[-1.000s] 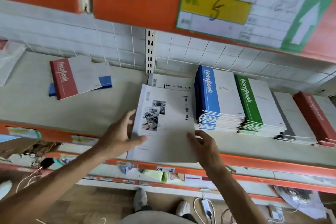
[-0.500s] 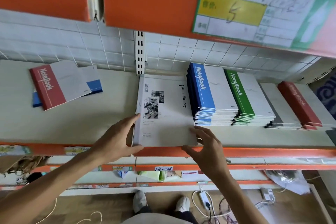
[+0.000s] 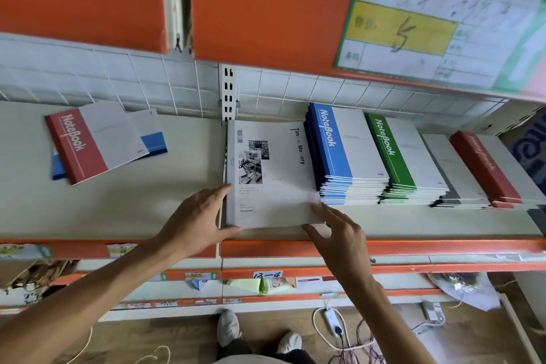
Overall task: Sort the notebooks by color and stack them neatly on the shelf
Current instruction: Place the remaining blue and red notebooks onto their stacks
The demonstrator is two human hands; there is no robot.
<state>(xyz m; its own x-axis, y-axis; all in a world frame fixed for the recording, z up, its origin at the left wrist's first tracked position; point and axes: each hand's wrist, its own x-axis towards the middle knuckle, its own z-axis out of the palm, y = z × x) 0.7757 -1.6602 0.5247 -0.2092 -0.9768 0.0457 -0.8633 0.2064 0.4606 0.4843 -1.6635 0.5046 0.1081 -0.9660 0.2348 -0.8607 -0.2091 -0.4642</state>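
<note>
A white notebook (image 3: 271, 174) with black photos and "Time Memory" lettering lies on top of a white stack in the middle of the shelf (image 3: 118, 210). My left hand (image 3: 198, 220) presses flat against the stack's left front corner. My right hand (image 3: 336, 230) touches the right front corner with spread fingers. To the right stand sorted stacks: blue (image 3: 345, 154), green (image 3: 404, 156), grey (image 3: 455, 174) and red (image 3: 496, 168). At the far left a loose red notebook (image 3: 94, 142) lies askew over a blue notebook (image 3: 152, 142).
A wire grid back panel (image 3: 147, 83) closes the shelf behind. The orange upper shelf front (image 3: 266, 9) carries a price sign (image 3: 428, 23). An orange rail (image 3: 413, 247) edges the shelf. Below are lower shelves, my feet, and a power strip (image 3: 332, 319) with cables on the floor.
The white notebook has been pushed back from over the shelf edge onto the white stack. Both hands shifted from holding it to its front corners.
</note>
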